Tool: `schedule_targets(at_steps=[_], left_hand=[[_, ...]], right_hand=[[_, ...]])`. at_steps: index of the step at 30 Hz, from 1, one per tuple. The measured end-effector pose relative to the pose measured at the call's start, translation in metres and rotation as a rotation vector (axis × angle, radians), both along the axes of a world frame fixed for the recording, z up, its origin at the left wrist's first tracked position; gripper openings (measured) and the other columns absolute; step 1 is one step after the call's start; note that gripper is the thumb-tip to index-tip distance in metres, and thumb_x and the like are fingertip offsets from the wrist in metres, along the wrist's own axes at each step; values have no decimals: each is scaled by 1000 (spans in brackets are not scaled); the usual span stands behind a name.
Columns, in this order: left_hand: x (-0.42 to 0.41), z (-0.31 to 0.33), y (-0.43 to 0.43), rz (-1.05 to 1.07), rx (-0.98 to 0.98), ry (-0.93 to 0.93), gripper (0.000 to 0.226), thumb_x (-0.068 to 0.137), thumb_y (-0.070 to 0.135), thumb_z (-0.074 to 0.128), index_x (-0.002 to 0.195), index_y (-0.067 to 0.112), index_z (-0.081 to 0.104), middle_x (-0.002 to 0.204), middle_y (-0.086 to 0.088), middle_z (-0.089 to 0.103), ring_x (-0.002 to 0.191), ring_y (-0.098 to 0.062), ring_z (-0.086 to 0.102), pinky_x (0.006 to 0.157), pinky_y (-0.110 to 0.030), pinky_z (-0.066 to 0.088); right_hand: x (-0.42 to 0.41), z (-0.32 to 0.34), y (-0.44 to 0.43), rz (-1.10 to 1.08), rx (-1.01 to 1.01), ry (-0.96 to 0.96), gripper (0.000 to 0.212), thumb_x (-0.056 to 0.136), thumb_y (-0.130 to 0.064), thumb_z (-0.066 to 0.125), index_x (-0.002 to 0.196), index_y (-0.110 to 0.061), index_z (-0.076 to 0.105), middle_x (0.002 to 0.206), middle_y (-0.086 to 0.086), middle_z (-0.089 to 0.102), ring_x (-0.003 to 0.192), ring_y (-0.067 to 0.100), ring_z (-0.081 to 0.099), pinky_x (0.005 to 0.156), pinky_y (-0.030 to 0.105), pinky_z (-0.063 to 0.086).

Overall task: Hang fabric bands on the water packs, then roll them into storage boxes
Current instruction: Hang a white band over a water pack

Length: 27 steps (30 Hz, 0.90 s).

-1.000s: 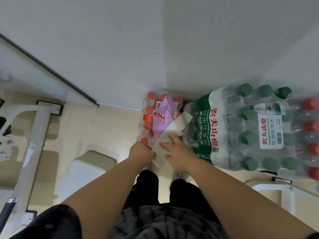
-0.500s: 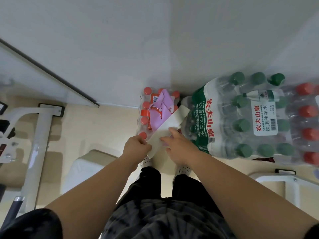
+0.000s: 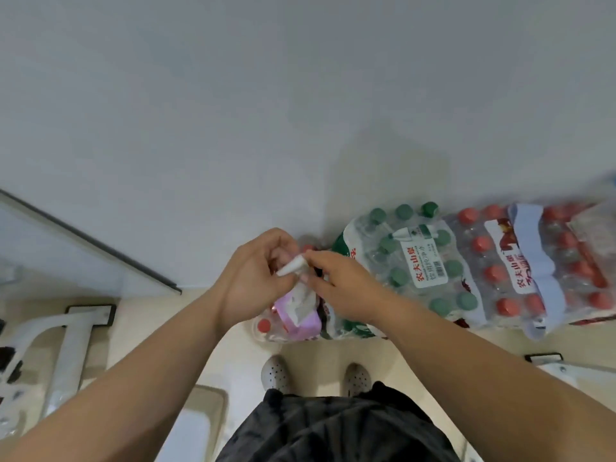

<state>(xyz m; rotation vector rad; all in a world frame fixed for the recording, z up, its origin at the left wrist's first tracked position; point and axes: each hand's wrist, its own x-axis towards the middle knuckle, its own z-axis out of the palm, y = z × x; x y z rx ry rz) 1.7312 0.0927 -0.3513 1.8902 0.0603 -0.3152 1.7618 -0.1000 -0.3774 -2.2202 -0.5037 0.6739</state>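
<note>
Both hands were raised before the pale wall, above the packs on the floor. The left hand (image 3: 256, 278) had its fingers curled round the rolled end of a white fabric band (image 3: 290, 267). The right hand (image 3: 343, 288) pinched that same end between thumb and fingertips. The band's loose tail hung down toward a purple band (image 3: 301, 325) lying on a small red-capped water pack (image 3: 265, 326). To the right lay a green-capped water pack (image 3: 416, 261), and just beside it a large red-capped pack (image 3: 495, 273) with a pale band (image 3: 533, 241) draped across it.
</note>
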Motion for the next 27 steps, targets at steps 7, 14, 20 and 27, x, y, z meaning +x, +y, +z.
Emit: schedule_targets(at_steps=[7,14,20,27], left_hand=[[35,58,-42,9,-198,34,22,79,-8,75,87,13,74,72,-22,62,63,-21,59,58,-25,50],[51,82,-118,10,-302,8,13,80,-6,75,86,6,77,83,-20,75,71,-22,66,68,-34,53],[71,84,-202,93,-273,-18,16,79,-4,76,83,11,78,84,-22,75,72,-24,66,70,-37,56],[96,46,-301,139,-16,54,14,80,1,76,80,15,76,73,-13,71,63,-19,62,64,-33,53]], right_hand=[[-12,63,-47,-310,204,-31,19,99,-27,63,95,-9,67,83,14,67,70,21,59,71,43,52],[-27,85,-129,-484,396,125,11,99,-14,65,96,-5,70,82,9,69,75,14,61,71,28,50],[-36,77,-222,-504,300,223,10,98,-15,67,105,-16,75,97,0,79,85,10,71,74,25,57],[-42,50,-319,-577,224,177,31,98,-18,67,114,-41,56,71,13,53,63,20,51,64,32,47]])
